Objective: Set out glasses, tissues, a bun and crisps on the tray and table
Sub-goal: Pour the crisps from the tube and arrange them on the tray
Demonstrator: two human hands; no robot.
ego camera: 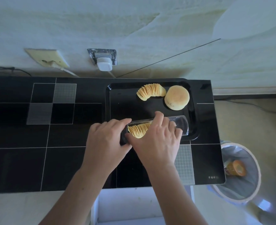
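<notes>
A black tray (124, 101) lies on the black tiled table (61, 135), toward its right end. At the tray's back sit a curved stack of crisps (150, 92) and a round pale bun (177, 97). Across the tray's front edge lies a clear plastic crisp container (181, 125) with a second stack of crisps (139, 130) inside. My left hand (104, 142) grips the container's left end. My right hand (156, 140) reaches into it, fingers closed over the crisps. No glasses or tissues are in view.
A bin (241, 168) lined with a plastic bag stands on the floor right of the table, with an orange wrapper (236, 168) inside. Wall sockets with a white plug (104, 62) are behind the table. A white drawer (134, 207) is below the front edge.
</notes>
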